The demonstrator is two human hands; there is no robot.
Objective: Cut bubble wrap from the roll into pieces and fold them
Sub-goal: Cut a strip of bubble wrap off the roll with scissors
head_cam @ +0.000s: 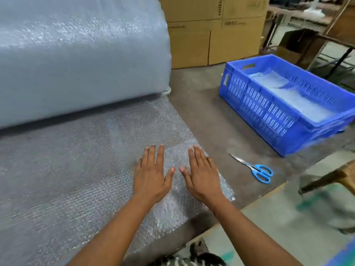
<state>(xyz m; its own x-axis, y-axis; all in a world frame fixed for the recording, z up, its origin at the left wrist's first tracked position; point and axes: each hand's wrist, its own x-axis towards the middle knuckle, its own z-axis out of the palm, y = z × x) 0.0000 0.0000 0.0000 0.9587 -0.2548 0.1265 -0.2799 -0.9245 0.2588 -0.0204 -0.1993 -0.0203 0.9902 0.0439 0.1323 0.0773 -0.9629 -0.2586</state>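
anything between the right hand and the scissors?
No. In the head view, past the edge of the bubble wrap under the right hand, only bare grey mat separates it from the scissors.

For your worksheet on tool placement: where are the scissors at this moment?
In the head view, the scissors lie on the floor to the right of the right hand, in front of the blue crate.

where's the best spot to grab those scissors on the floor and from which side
Take the scissors by the blue handle loops, the end nearest the person; the shut blades point away, toward the blue crate. They lie flat on bare floor just right of the bubble wrap sheet, so the right hand, now flat on the sheet, would probably reach them easiest, coming down from above.
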